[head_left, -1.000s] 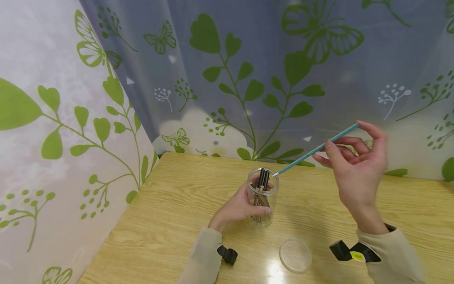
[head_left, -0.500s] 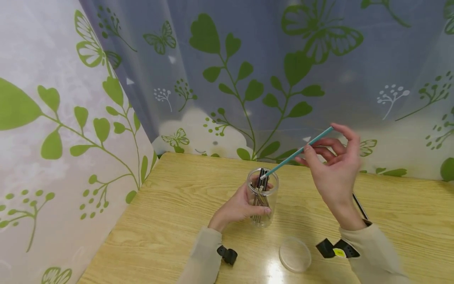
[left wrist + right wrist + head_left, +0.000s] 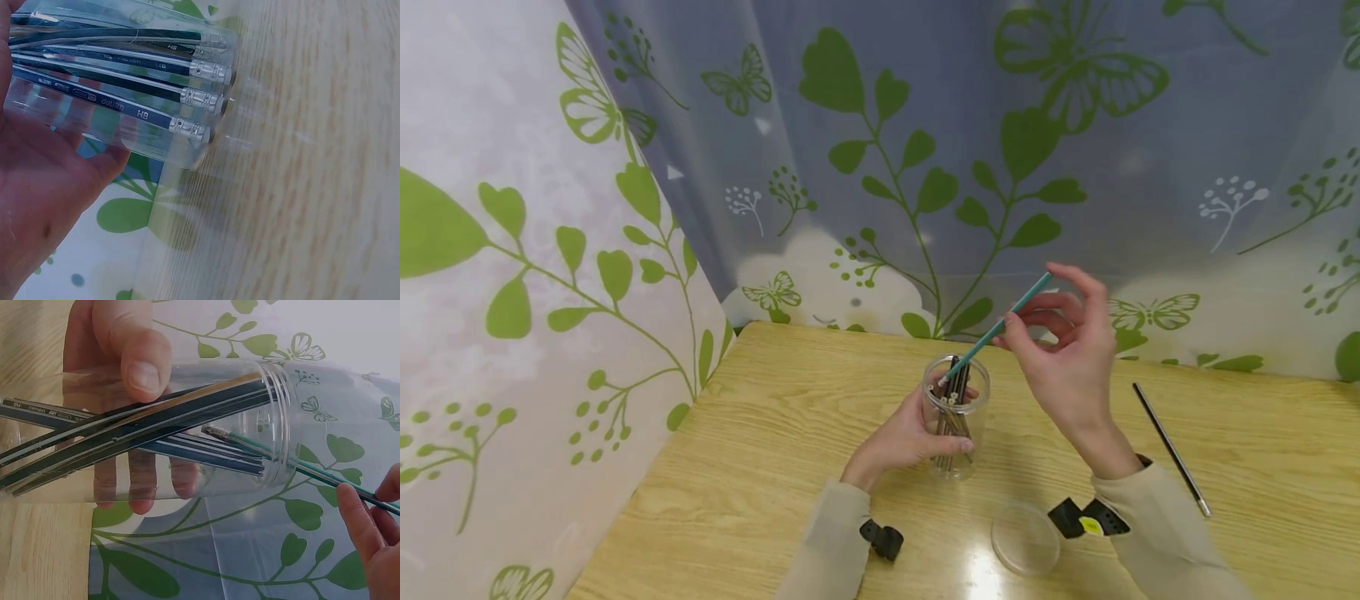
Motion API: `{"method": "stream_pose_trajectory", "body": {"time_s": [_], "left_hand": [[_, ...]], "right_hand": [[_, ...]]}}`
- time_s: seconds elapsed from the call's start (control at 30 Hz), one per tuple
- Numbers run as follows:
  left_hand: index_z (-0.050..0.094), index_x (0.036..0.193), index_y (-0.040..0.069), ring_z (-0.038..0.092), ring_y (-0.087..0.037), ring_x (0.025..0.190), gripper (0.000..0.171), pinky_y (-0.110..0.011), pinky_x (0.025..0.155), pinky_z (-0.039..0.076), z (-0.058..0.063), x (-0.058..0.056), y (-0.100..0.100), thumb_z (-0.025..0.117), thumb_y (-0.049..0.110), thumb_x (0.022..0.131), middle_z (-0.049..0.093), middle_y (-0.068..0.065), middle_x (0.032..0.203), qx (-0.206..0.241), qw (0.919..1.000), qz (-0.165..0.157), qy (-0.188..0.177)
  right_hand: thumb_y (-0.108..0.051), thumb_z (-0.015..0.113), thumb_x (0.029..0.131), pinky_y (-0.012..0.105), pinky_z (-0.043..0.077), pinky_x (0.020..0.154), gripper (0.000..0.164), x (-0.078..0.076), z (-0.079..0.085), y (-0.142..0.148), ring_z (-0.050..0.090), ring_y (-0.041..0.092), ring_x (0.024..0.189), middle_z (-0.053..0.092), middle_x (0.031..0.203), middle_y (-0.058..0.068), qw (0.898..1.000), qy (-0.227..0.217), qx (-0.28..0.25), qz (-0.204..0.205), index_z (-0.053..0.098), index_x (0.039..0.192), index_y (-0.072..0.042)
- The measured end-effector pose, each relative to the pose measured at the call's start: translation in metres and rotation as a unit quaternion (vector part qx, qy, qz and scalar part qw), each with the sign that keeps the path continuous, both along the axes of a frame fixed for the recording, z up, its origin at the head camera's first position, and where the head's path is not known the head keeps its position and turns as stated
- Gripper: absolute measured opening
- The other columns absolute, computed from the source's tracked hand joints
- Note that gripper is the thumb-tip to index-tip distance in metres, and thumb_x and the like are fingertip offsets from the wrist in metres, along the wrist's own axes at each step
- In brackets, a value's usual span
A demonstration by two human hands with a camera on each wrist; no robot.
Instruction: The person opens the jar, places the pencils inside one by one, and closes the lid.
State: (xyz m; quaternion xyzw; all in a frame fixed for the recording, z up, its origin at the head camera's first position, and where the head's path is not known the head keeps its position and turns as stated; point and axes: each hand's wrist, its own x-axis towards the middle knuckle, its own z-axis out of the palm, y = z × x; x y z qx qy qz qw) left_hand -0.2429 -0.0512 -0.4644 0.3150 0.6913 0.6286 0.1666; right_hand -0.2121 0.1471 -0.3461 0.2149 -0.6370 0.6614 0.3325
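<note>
My left hand (image 3: 898, 437) grips a clear plastic jar (image 3: 981, 421), its thumb across the front and fingers behind. Inside lean several dark pencils (image 3: 106, 103) marked HB, with metal-banded eraser ends at the jar's bottom. Between thumb and fingers, my right hand (image 3: 1070, 362) pinches a teal pencil (image 3: 996, 330) held at a slant above the jar. In the right wrist view, the teal pencil's eraser end (image 3: 215, 432) is inside the mouth, close to the dark pencils' upper ends.
A round clear lid (image 3: 1026, 540) lies flat on the wooden table (image 3: 737, 467), in front of the jar. Farther right lies one dark pencil (image 3: 1172, 450). Leaf-and-butterfly patterned cloth (image 3: 880, 192) hangs behind the table and along its left side.
My right hand has moved left and slightly down, bringing the teal pencil's eraser end into the jar's mouth. The dark pencil on the table has come into sight. My left hand stays put.
</note>
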Motion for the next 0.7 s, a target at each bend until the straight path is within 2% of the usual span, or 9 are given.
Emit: {"method": "stream_pose_trajectory", "body": {"time_s": [0.2, 0.33, 0.57, 0.7], "left_hand": [[0.031, 0.155, 0.026, 0.054, -0.019, 0.138, 0.086, -0.041, 0.116, 0.040, 0.000, 0.001, -0.001, 0.076, -0.002, 0.087, 0.058, -0.011, 0.147, 0.004, 1.0000, 0.003, -0.008], [0.032, 0.155, 0.030, 0.052, -0.018, 0.140, 0.088, -0.045, 0.120, 0.036, 0.000, 0.001, -0.001, 0.077, -0.001, 0.087, 0.058, -0.010, 0.148, 0.010, 0.9998, 0.005, -0.015], [0.036, 0.153, 0.026, 0.044, -0.015, 0.145, 0.084, -0.050, 0.125, 0.025, -0.001, 0.002, 0.001, 0.080, 0.005, 0.085, 0.048, -0.001, 0.154, -0.010, 0.9995, 0.023, -0.018], [0.036, 0.153, 0.024, 0.044, -0.016, 0.145, 0.083, -0.052, 0.125, 0.024, -0.001, 0.001, 0.001, 0.080, 0.005, 0.084, 0.048, 0.000, 0.154, -0.010, 0.9995, 0.028, -0.015]], "right_hand": [[0.021, 0.065, 0.083, 0.022, 0.061, 0.065, 0.061, 0.000, 0.002, -0.002, 0.072, 0.007, 0.078, 0.065, 0.095, -0.008, 0.998, 0.024, 0.058, -0.012, 0.044, 0.138, 0.006], [0.018, 0.067, 0.085, 0.021, 0.061, 0.067, 0.059, -0.003, 0.002, -0.005, 0.072, 0.006, 0.079, 0.066, 0.096, -0.009, 0.995, 0.026, 0.090, -0.018, 0.044, 0.139, 0.007], [0.017, 0.067, 0.086, 0.018, 0.060, 0.067, 0.059, -0.006, -0.007, -0.005, 0.069, -0.001, 0.074, 0.067, 0.091, 0.015, 0.991, -0.009, 0.129, -0.031, 0.048, 0.139, 0.001], [0.014, 0.067, 0.088, 0.020, 0.061, 0.066, 0.055, -0.007, -0.010, -0.003, 0.070, 0.000, 0.073, 0.067, 0.091, 0.017, 0.988, -0.034, 0.147, -0.024, 0.048, 0.138, 0.001]]}}
